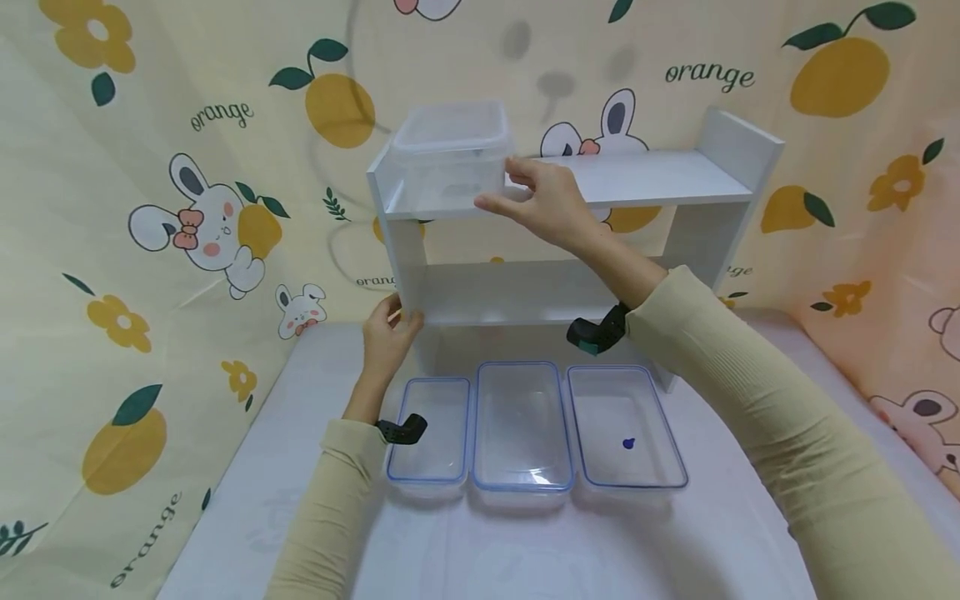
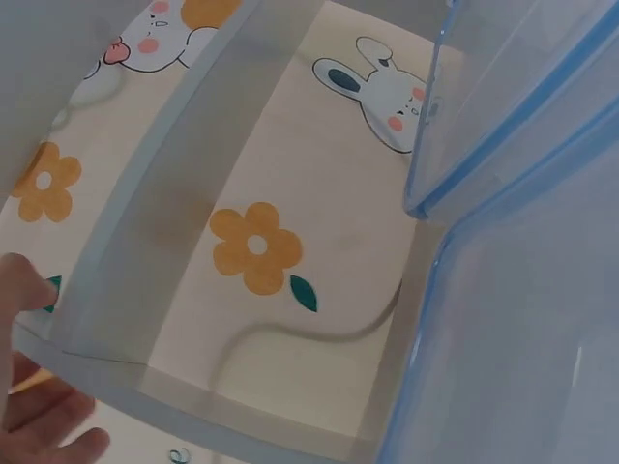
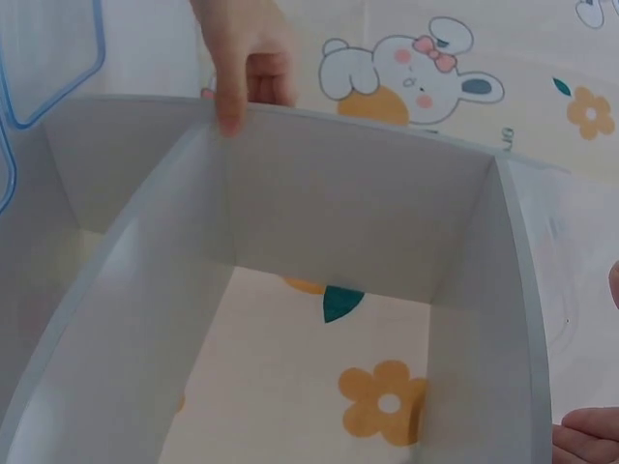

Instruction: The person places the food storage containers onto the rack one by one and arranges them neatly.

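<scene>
A clear lidded plastic box (image 1: 450,162) sits at the left end of the top board of a white two-tier shelf (image 1: 645,179). My right hand (image 1: 551,200) is at the box's front right corner, fingertips right at its side and thumb spread apart near the board's front edge. Lower down, my left hand (image 1: 386,342) grips the shelf's left side panel (image 1: 408,267). In the right wrist view the left thumb lies over the panel's front edge, with the fingers on the outer side. The left wrist view shows those fingers (image 2: 48,425) at the panel too.
Three clear boxes with blue rims stand in a row before the shelf: a narrow left one (image 1: 435,433), a middle one (image 1: 521,425) and a right one (image 1: 622,417) with a small dark blue piece (image 1: 628,443). A patterned cloth (image 1: 450,50) hangs behind.
</scene>
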{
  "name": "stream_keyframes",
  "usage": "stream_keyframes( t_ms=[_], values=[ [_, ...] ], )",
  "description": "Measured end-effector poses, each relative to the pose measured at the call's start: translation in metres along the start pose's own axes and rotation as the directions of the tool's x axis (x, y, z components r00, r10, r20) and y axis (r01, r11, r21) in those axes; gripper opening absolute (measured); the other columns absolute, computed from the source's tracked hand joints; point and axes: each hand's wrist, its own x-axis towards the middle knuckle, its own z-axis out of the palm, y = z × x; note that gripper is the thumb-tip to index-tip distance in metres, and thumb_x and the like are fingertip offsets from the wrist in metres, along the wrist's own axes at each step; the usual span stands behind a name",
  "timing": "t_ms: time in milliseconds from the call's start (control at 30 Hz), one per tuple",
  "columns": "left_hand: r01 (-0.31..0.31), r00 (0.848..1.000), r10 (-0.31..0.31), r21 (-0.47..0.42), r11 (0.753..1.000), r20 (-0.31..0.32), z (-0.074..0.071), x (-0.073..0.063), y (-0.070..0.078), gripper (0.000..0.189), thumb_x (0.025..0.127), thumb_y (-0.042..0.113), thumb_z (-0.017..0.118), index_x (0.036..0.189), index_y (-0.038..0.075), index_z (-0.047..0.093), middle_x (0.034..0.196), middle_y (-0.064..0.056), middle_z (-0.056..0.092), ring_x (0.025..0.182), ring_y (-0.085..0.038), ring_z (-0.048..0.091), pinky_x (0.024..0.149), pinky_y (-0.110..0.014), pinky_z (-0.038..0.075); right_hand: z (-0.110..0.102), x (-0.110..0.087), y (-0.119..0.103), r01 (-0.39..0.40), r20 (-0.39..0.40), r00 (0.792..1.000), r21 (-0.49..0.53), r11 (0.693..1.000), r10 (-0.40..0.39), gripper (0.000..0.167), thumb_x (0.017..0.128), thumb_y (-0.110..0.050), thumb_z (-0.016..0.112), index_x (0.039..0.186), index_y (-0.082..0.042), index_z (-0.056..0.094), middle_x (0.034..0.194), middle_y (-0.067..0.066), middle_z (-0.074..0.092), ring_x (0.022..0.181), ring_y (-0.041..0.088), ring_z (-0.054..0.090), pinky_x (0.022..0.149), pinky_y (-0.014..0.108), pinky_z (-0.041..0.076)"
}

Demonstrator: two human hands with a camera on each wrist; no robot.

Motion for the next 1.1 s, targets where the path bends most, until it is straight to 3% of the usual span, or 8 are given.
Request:
stream_keyframes(
  t_ms=[133, 333, 433, 533, 700, 1100],
  values=[
    [0.064, 0.996, -0.065, 0.012, 0.998, 0.064, 0.003, 0.002, -0.006, 0.050, 0.091, 0.017, 0.062, 0.134, -0.007, 0.050, 0.134, -0.028, 0.056, 0.129, -0.040, 0.053, 0.112, -0.045, 0.045, 0.000, -0.001, 0.001, -0.007, 0.001, 1.000, -0.013, 1.000, 0.007, 0.061, 0.085, -0.030, 0.074, 0.137, -0.006, 0.053, 0.141, 0.011, 0.056, 0.135, 0.031, 0.051, 0.112, 0.040, 0.045],
    [0.027, 1.000, -0.027, -0.001, 1.000, 0.011, 0.008, 0.004, -0.008, 0.040, 0.092, 0.011, 0.062, 0.126, -0.008, 0.057, 0.124, -0.030, 0.063, 0.115, -0.041, 0.063, 0.101, -0.043, 0.054, -0.004, -0.010, 0.001, -0.021, -0.026, 0.999, -0.026, 0.999, 0.020, 0.068, 0.084, -0.030, 0.074, 0.140, -0.002, 0.048, 0.146, 0.015, 0.050, 0.137, 0.027, 0.048, 0.115, 0.040, 0.042],
    [-0.001, 1.000, 0.001, 0.027, 1.000, -0.011, 0.007, 0.005, -0.006, 0.034, 0.090, 0.007, 0.062, 0.121, -0.008, 0.061, 0.116, -0.029, 0.067, 0.104, -0.041, 0.068, 0.090, -0.037, 0.060, -0.006, -0.017, 0.003, -0.014, -0.063, 0.998, -0.005, 1.000, 0.013, 0.065, 0.083, -0.028, 0.076, 0.138, -0.002, 0.051, 0.142, 0.016, 0.055, 0.135, 0.027, 0.052, 0.115, 0.039, 0.043],
    [0.009, 1.000, -0.009, 0.062, 0.998, -0.009, 0.006, 0.006, -0.005, 0.032, 0.090, 0.007, 0.060, 0.118, -0.008, 0.062, 0.114, -0.028, 0.068, 0.100, -0.040, 0.069, 0.085, -0.033, 0.061, -0.006, -0.025, 0.003, -0.010, -0.107, 0.994, 0.033, 0.999, 0.013, 0.061, 0.083, -0.025, 0.076, 0.135, -0.002, 0.054, 0.139, 0.016, 0.057, 0.132, 0.026, 0.054, 0.114, 0.038, 0.043],
    [0.047, 0.999, -0.047, 0.071, 0.996, 0.004, 0.004, 0.007, -0.004, 0.033, 0.091, 0.008, 0.059, 0.119, -0.009, 0.061, 0.116, -0.029, 0.067, 0.105, -0.040, 0.068, 0.091, -0.040, 0.060, -0.007, -0.039, 0.003, 0.014, -0.162, 0.987, 0.104, 0.994, 0.003, 0.056, 0.083, -0.019, 0.075, 0.132, 0.001, 0.056, 0.137, 0.017, 0.059, 0.130, 0.026, 0.056, 0.115, 0.035, 0.042],
    [0.081, 0.996, -0.081, -0.013, 0.997, 0.022, 0.004, 0.006, -0.005, 0.037, 0.091, 0.008, 0.058, 0.122, -0.011, 0.058, 0.120, -0.032, 0.063, 0.117, -0.041, 0.062, 0.100, -0.044, 0.054, -0.004, -0.079, 0.007, 0.059, -0.169, 0.985, 0.154, 0.986, -0.033, 0.045, 0.087, -0.013, 0.070, 0.129, 0.001, 0.057, 0.135, 0.017, 0.060, 0.129, 0.026, 0.057, 0.113, 0.038, 0.044]
  ],
)
